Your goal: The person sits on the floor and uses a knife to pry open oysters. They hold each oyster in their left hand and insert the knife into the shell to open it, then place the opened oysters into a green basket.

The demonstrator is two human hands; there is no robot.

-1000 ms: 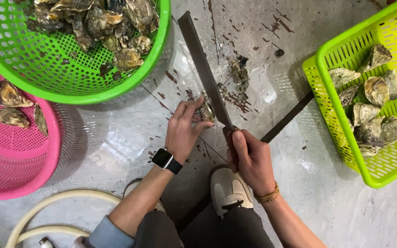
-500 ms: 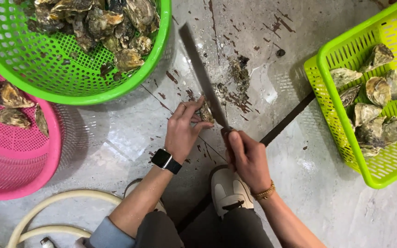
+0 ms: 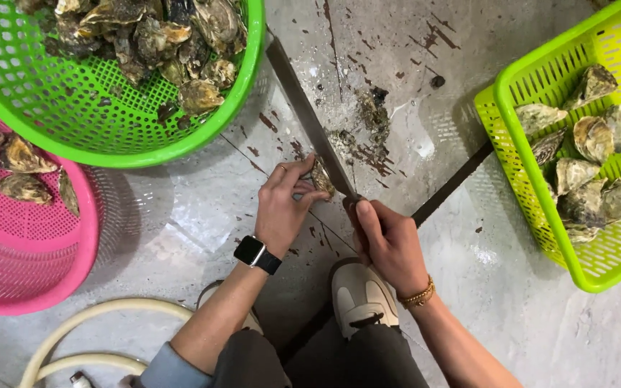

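Midway, the left hand [image 3: 282, 208] pinched one oyster [image 3: 321, 177] while the right hand [image 3: 389, 244] gripped a long blade [image 3: 310, 122]. The far round green basket [image 3: 242, 108] held uncleaned shells; fewer lay in the right square basket [image 3: 512, 108].

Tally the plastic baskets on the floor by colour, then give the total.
Round green plastic basket: 1
Round pink plastic basket: 1
Rectangular lime-green plastic basket: 1
Total: 3 baskets, each holding rough grey-brown oysters.
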